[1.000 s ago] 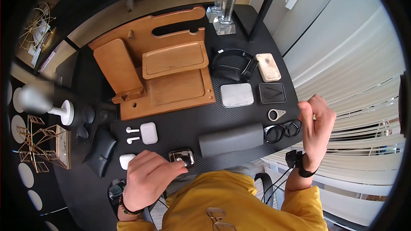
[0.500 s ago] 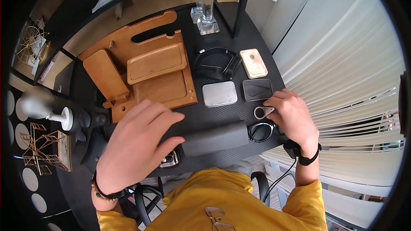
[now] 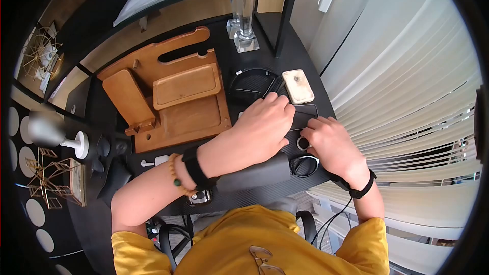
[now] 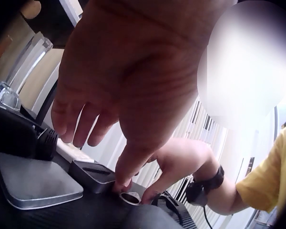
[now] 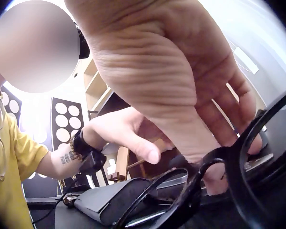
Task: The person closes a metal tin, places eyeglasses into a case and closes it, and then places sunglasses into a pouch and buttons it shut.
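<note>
My right hand (image 3: 333, 147) is at the right side of the desk, pinching a small silver teardrop-shaped piece with a round hole (image 4: 130, 203) between thumb and fingertips. The piece lies low over the desktop. My left hand (image 3: 260, 130) reaches across to the right, palm down above the silver tin (image 4: 38, 181) and beside the shallow open tin (image 3: 307, 116). Its fingers are loosely extended and hold nothing; the thumb points towards the silver piece. Black-framed eyeglasses (image 5: 234, 179) lie just below my right hand.
A grey glasses case (image 3: 254, 174) lies under my left forearm. Behind stand a wooden desk organizer (image 3: 191, 122), black headphones (image 3: 247, 82), a pale phone-shaped object (image 3: 298, 87) and a crystal trophy (image 3: 245, 20). White blinds (image 3: 407, 122) border the right edge.
My right hand has come in from the right edge and down to the silver teardrop-shaped piece. My left hand has moved from the near left across the desk, now covering the silver tin.
</note>
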`<state>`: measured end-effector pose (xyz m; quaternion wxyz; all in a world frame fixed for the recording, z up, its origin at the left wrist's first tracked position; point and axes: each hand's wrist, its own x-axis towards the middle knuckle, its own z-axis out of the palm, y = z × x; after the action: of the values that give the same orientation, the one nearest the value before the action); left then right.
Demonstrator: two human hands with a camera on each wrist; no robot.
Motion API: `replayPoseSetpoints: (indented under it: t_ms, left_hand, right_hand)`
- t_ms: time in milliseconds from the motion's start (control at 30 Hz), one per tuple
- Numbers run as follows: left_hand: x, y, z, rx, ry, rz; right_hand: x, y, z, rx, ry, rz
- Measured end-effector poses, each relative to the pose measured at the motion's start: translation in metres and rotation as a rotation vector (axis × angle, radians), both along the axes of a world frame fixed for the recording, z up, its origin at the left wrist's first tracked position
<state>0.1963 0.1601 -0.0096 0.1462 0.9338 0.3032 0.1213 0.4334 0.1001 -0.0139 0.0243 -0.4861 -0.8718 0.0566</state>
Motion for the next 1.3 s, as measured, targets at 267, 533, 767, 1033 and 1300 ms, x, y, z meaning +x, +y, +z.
replayPoseSetpoints:
  t_ms: [267, 533, 767, 1033, 1300]
  left_hand:
    - [0.023, 0.017, -0.033, 0.006, -0.027, 0.04]
    - [0.026, 0.021, -0.038, -0.003, -0.045, 0.054]
    - [0.025, 0.02, -0.04, -0.006, -0.074, 0.04]
    - [0.026, 0.02, -0.039, -0.114, -0.103, 0.069]
    - [0.024, 0.017, -0.041, -0.093, -0.173, 0.053]
  right_hand:
    - [0.003, 0.004, -0.001, 0.048, 0.014, 0.076]
    - [0.008, 0.012, 0.0, 0.031, 0.066, 0.111]
    - [0.011, 0.014, 0.023, 0.043, 0.231, 0.097]
    - [0.006, 0.046, 0.022, 0.144, 0.26, 0.087]
    - [0.005, 0.051, -0.005, 0.077, 0.245, 0.113]
